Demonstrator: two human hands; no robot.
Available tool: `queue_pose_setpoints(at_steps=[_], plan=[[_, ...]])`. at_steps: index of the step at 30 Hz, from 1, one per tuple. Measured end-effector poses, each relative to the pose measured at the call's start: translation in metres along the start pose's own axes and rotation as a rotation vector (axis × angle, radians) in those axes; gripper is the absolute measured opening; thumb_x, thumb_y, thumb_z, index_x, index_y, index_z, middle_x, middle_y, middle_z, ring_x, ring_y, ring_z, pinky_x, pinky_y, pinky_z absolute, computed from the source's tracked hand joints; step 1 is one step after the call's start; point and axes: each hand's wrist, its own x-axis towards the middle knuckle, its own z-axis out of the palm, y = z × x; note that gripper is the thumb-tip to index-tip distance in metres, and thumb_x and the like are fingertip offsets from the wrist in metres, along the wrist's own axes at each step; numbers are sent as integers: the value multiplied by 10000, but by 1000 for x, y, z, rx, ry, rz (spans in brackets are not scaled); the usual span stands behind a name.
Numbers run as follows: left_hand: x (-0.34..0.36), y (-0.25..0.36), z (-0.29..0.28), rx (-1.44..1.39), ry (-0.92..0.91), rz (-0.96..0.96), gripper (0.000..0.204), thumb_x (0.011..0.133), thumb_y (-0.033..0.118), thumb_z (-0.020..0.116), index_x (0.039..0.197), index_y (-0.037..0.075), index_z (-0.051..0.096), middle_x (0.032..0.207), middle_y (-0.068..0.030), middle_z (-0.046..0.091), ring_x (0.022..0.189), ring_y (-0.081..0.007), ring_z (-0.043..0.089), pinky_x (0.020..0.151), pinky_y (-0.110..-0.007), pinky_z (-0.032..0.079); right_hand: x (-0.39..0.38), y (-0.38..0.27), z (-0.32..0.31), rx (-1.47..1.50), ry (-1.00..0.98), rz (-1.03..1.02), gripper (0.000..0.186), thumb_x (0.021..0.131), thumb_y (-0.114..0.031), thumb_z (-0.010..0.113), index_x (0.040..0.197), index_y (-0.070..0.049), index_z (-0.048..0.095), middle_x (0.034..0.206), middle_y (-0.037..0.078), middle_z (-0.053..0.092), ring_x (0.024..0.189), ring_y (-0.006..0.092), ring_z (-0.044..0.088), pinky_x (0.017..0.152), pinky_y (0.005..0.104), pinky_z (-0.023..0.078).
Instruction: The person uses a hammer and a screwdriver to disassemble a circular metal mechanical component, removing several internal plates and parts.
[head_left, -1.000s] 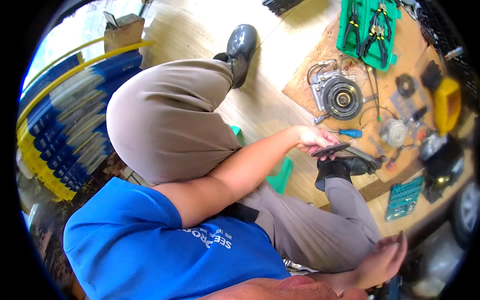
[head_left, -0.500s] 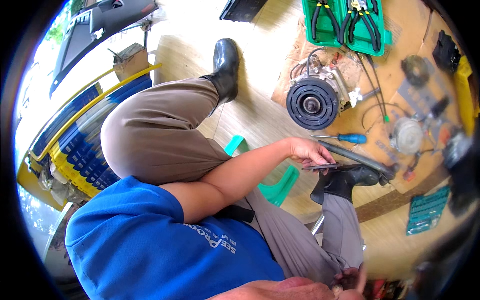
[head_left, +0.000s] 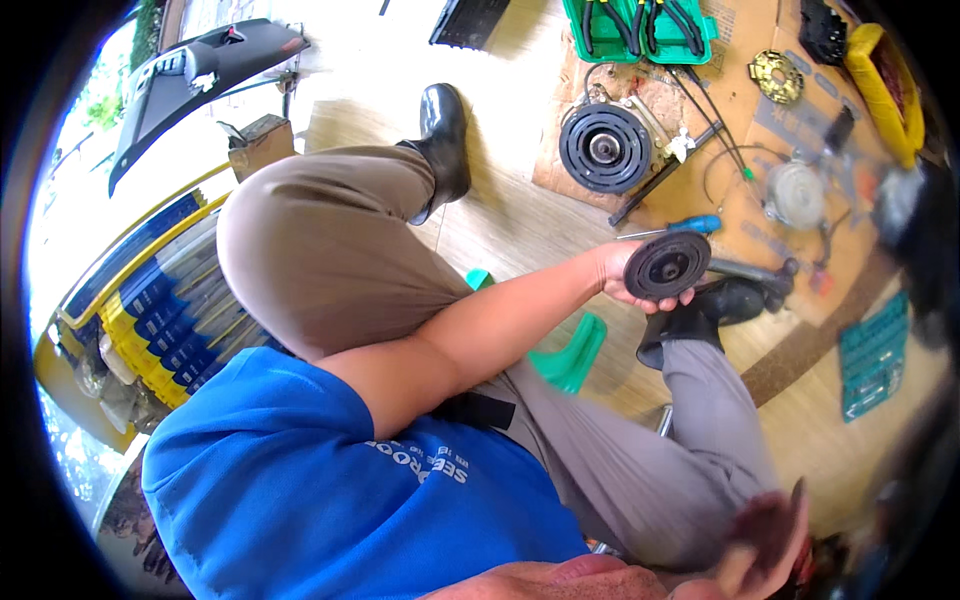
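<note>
My left hand (head_left: 620,275) holds a round black clutch plate (head_left: 678,248) with its ringed face and centre hub turned up. The fingers curl under its rim. Beyond it, a compressor (head_left: 606,148) with a black grooved pulley rests on cardboard. Close to the plate lies a blue-handled screwdriver (head_left: 697,224), partly covered by it. A dark metal bar (head_left: 738,268) runs from behind the plate over my boot. At the lower right my right hand (head_left: 775,548) is smeared by motion. Its dark, reddish-brown area does not show clearly whether something is held.
A green case (head_left: 610,45) of black-handled pliers lies at the top. A brass-coloured disc (head_left: 776,77), a silvery round part (head_left: 797,195) and a yellow-framed object (head_left: 885,95) are to the right. A teal tool tray (head_left: 874,356) and a green stool (head_left: 568,355) are nearer.
My left hand has turned the clutch plate from edge-on to face up and raised it slightly. My right hand has moved up and right. The view has shifted.
</note>
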Motion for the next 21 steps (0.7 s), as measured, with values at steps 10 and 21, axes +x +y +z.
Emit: queue_pose_setpoints(at_steps=[10,21], plan=[[-21,-23,36,219,-128,204,411,969,306,486,1313,82,474,1124,-209,614,836,-297,680,567,-312,562,-28,18,38,-128,105,-18,350,908,2,554,1256,27,549,960,36,565,770,93,514,688,215,448],[-60,-42,101,104,-589,88,489,975,397,445,1308,42,491,1050,-207,601,589,-132,505,399,-185,384,-26,9,117,-301,81,-439,290,912,-111,605,1137,73,605,1020,139,660,892,170,637,787,286,500]])
